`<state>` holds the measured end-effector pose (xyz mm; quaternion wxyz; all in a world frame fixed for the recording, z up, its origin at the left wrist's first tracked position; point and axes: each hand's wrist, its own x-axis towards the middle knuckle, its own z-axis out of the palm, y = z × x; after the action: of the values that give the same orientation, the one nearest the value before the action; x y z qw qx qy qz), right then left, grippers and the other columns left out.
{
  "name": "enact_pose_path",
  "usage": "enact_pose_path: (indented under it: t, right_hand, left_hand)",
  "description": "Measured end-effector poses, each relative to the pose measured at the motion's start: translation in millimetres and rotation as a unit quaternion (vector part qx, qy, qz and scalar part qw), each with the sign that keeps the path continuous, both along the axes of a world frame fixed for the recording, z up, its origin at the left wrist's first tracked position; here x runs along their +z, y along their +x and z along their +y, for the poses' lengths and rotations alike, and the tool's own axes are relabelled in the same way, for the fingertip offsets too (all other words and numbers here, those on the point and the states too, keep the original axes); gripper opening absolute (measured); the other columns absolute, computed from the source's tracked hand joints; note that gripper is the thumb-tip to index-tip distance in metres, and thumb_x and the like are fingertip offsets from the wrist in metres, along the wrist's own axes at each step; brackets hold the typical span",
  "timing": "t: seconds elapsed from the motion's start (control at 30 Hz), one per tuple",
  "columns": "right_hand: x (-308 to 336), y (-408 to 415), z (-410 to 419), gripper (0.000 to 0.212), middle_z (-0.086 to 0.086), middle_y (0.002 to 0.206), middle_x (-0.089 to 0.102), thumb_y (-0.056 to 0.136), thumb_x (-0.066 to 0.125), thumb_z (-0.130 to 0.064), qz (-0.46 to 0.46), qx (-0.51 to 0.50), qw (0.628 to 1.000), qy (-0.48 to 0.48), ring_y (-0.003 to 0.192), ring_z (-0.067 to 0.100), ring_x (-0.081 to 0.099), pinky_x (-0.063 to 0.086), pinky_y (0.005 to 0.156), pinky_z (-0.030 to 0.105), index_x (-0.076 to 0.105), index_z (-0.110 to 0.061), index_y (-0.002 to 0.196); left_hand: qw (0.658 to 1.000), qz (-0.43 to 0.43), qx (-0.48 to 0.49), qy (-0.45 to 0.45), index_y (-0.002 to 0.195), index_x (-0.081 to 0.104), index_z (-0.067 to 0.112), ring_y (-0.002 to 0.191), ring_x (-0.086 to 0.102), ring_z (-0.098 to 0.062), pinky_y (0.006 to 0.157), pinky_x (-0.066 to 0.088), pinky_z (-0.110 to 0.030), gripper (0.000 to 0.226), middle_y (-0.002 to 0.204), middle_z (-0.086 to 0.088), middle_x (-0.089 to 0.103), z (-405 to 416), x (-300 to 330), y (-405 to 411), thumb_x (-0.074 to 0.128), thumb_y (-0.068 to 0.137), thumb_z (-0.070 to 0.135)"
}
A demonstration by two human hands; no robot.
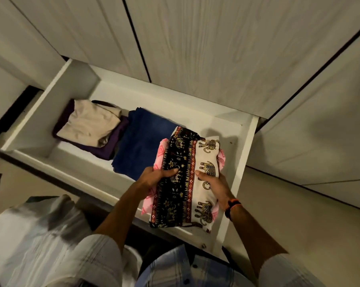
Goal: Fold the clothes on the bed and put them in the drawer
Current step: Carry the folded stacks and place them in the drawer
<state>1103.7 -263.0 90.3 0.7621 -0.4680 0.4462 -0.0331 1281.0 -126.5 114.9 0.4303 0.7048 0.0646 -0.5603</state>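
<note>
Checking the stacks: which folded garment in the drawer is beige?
The beige garment at the drawer's left end, lying on the purple one, apart from both hands.

Cloth [192,179] betw. both hands: black w/ gold flowers, red-white diamond band, cream w/ gold elephants. Under it, pink cloth [162,150] w/ red-white pattern. Beyond the left hand [154,179]: dark blue jeans [141,141], then purple cloth [113,141] w/ beige one [88,123] on top. Drawer [240,162] white. Right wrist band [231,207] black-orange. Shirt [185,266] blue-white check.
</note>
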Motion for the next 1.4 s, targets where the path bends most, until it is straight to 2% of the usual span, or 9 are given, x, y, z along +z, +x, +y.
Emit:
enact_pose_path:
  t: [0.13, 0.27, 0.37, 0.57, 0.67, 0.83, 1.0, 1.2, 1.4]
  right_hand:
    - [-21.0, 17.3, -9.4, 0.048, 0.001, 0.117, 0.072, 0.081, 0.077, -0.021, 0.022, -0.031, 0.999, 0.005, 0.105, 0.018, 0.069, 0.054, 0.094, 0.036, 0.062, -0.018, 0.127]
    - [-45.9, 33.5, -19.1, 0.046, 0.008, 0.114, 0.073, 0.081, 0.078, -0.018, 0.066, -0.076, 0.995, 0.021, 0.105, 0.027, 0.069, 0.056, 0.092, 0.041, 0.064, -0.014, 0.124]
    - [-75.3, 44.8, -30.0, 0.055, 0.008, 0.11, 0.074, 0.07, 0.085, -0.025, 0.103, -0.116, 0.987, 0.043, 0.101, 0.028, 0.071, 0.055, 0.093, 0.048, 0.066, -0.015, 0.121]
    - [-121.5, 44.9, -42.7, 0.069, 0.002, 0.109, 0.075, 0.058, 0.091, -0.041, 0.155, -0.16, 0.969, 0.105, 0.1, 0.027, 0.071, 0.053, 0.094, 0.053, 0.066, -0.023, 0.12]
    - [-140.7, 44.5, -50.1, 0.061, 0.001, 0.11, 0.074, 0.066, 0.088, -0.034, 0.17, -0.184, 0.962, 0.11, 0.101, 0.027, 0.071, 0.054, 0.093, 0.051, 0.065, -0.023, 0.122]
    - [-157.4, 50.2, -48.9, 0.075, -0.001, 0.119, 0.07, 0.065, 0.088, -0.035, 0.197, -0.205, 0.958, 0.04, 0.107, 0.021, 0.067, 0.056, 0.09, 0.044, 0.057, -0.023, 0.132]
    - [-157.2, 58.9, -42.4, 0.074, 0.002, 0.126, 0.065, 0.072, 0.086, -0.025, 0.249, -0.237, 0.939, -0.02, 0.11, 0.02, 0.063, 0.053, 0.096, 0.043, 0.05, -0.017, 0.135]
    - [-139.1, 55.2, -33.7, 0.079, 0.004, 0.137, 0.055, 0.079, 0.08, -0.033, 0.278, -0.175, 0.941, -0.074, 0.124, 0.024, 0.054, 0.046, 0.098, 0.034, 0.036, -0.016, 0.143]
    - [-109.2, 50.1, -18.8, 0.069, 0.01, 0.134, 0.057, 0.085, 0.073, -0.018, 0.322, -0.092, 0.927, -0.172, 0.121, 0.03, 0.057, 0.051, 0.098, 0.042, 0.036, -0.014, 0.143]
  left_hand:
    - [0.999, 0.01, -0.034, 0.006, 0.107, 0.066, 0.007, 0.081, 0.073, -0.02, 0.061, 0.056, -0.028, 0.045, 0.094, -0.008, 0.075, -23.2, -22.9, 24.7, 0.085, 0.07, 0.023]
    - [0.997, 0.028, -0.067, 0.009, 0.101, 0.067, 0.011, 0.08, 0.073, -0.018, 0.064, 0.058, -0.028, 0.028, 0.094, -0.006, 0.075, -44.4, -52.1, 45.9, 0.081, 0.077, 0.015]
    - [0.995, 0.05, -0.088, 0.011, 0.109, 0.068, 0.009, 0.091, 0.073, -0.024, 0.082, 0.059, -0.038, 0.037, 0.102, -0.009, 0.075, -62.9, -87.7, 61.6, 0.082, 0.076, 0.016]
    - [0.991, 0.068, -0.115, -0.002, 0.115, 0.065, 0.015, 0.098, 0.072, -0.019, 0.084, 0.057, -0.033, 0.045, 0.108, -0.002, 0.074, -85.5, -140.2, 70.9, 0.083, 0.074, 0.018]
    - [0.988, 0.074, -0.133, -0.002, 0.121, 0.062, 0.013, 0.102, 0.07, -0.019, 0.089, 0.056, -0.036, 0.057, 0.113, -0.003, 0.073, -94.7, -159.9, 70.7, 0.085, 0.069, 0.022]
    - [0.989, 0.031, -0.142, -0.001, 0.107, 0.064, 0.017, 0.092, 0.07, -0.01, 0.067, 0.055, -0.017, 0.036, 0.107, -0.001, 0.072, -103.8, -182.7, 65.3, 0.079, 0.077, 0.005]
    - [0.988, -0.003, -0.138, 0.062, 0.121, 0.061, 0.008, 0.103, 0.068, -0.02, 0.088, 0.056, -0.036, 0.06, 0.112, -0.003, 0.071, -104.2, -199.9, 65.1, 0.088, 0.068, 0.014]
    - [0.962, -0.056, -0.242, 0.114, 0.122, 0.06, 0.013, 0.098, 0.069, -0.018, 0.09, 0.056, -0.038, 0.096, 0.113, 0.0, 0.071, -101.0, -190.0, 71.2, 0.09, 0.041, 0.055]
    - [0.93, -0.131, -0.321, 0.12, 0.131, 0.048, 0.005, 0.107, 0.059, -0.021, 0.088, 0.048, -0.032, 0.071, 0.123, -0.001, 0.06, -84.6, -144.1, 67.5, 0.082, 0.076, 0.033]
